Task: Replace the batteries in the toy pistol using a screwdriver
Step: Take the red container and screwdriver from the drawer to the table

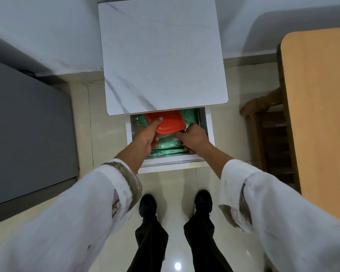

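Observation:
An open white drawer (209, 126) juts out under a white marble-look table top (161, 55); its inside is lined with green patterned paper (169, 143). My left hand (147, 137) grips an orange-red plastic box (165, 122) by its left side, thumb on the lid. My right hand (193, 137) is curled round a small dark and yellow object at the drawer's right front; most of that object is hidden, so I cannot tell what it is. No toy pistol shows in view.
A dark grey cabinet (28, 134) stands at the left. A wooden table (320, 107) with a wooden chair (271, 138) beneath it is at the right. My black shoes (147, 208) stand on glossy cream floor tiles just before the drawer.

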